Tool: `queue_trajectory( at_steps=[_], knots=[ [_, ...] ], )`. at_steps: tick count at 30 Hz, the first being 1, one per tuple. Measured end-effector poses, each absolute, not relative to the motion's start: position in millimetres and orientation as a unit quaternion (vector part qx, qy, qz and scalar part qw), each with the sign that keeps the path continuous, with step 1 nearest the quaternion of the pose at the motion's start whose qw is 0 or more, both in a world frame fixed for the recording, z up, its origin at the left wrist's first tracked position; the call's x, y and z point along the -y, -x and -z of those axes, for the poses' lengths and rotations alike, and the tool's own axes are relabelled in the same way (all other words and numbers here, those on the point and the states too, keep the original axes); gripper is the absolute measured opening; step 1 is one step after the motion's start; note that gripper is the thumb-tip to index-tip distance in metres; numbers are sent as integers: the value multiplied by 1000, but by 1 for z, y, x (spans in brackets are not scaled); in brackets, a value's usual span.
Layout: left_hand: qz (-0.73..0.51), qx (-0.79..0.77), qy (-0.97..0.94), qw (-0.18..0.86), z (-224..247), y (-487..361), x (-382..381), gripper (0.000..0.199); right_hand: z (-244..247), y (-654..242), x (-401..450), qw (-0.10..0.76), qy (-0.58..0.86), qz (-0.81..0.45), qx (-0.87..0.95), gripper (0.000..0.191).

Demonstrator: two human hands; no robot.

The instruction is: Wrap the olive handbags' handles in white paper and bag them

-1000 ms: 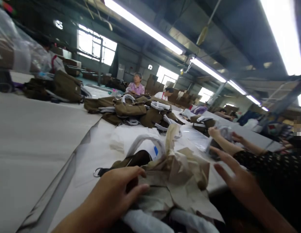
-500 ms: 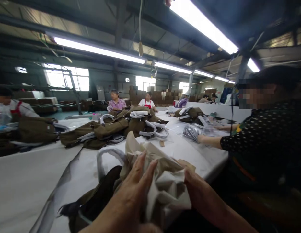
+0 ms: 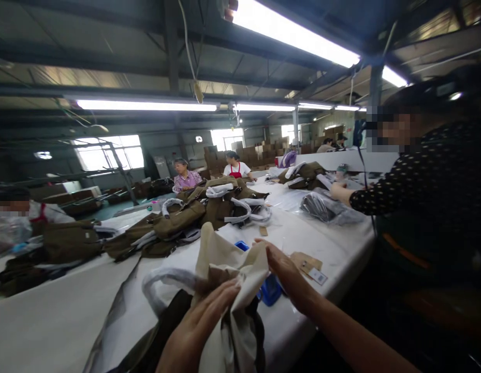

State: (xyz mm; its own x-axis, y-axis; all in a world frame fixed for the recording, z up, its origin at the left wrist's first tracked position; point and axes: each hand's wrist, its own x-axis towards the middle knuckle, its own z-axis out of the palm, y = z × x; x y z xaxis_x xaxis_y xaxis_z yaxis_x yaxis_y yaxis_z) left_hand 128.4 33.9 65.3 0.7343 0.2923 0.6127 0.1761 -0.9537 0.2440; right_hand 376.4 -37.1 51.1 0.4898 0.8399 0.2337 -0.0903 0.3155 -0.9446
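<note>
A crumpled cream cloth lining (image 3: 215,254) rises out of an olive bag (image 3: 162,331) in front of me. My left hand (image 3: 203,324) presses its fingers together on the near side of the cloth, with the thumb hidden. On the far right side, my right hand (image 3: 285,269) grips the upper edge of the lining. The bag's wrapped grey handle (image 3: 162,285) arches out to the left. A blue object (image 3: 271,290), partly covered by the cloth, lies below my right hand. Beside that hand are brown tags (image 3: 302,260) with a white barcode label (image 3: 318,275).
Olive bags with wrapped handles (image 3: 181,217) are heaped across the white table (image 3: 321,241). At right, a co-worker in a dotted top (image 3: 430,166) reaches toward a plastic-wrapped bundle (image 3: 318,206). Other people sit across the table. The table edge runs along my right.
My right hand has risen with the lining's edge, and the cloth stands more upright. The blue object and barcode label have come into view. The co-worker's arm has drawn back from the wrapped bundle.
</note>
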Motion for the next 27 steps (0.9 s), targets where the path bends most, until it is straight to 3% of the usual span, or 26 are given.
queue_trajectory(
  at_steps=[5, 9, 13, 15, 18, 21, 25, 27],
  knots=[
    [-365, -167, -916, -31, -75, -133, -25, 60, -73, -355, 34, 658, 355, -534, 395, 80],
    [-355, -185, -916, -9, -76, -140, -26, 75, -90, -332, 59, 619, 225, -601, 453, 78],
    [-300, -148, -941, 51, -89, -136, -23, 71, -85, -331, 66, 612, 199, -598, 477, 84],
    [-275, -140, -948, 82, -99, -131, -22, 69, -75, -337, 65, 653, 256, -536, 470, 79],
    [-259, -141, -951, 89, -107, -120, -24, 69, -57, -346, 69, 657, 405, -359, 524, 54],
    [-229, -130, -962, 74, -105, -111, -30, 70, -40, -349, 80, 550, 496, -184, 647, 34],
    [-169, -112, -979, 34, -103, -106, -41, 75, -24, -345, 86, 377, 501, -16, 779, 39],
    [-139, -109, -984, 37, -109, -108, -44, 73, -21, -340, 83, 333, 511, 40, 792, 39]
  ],
)
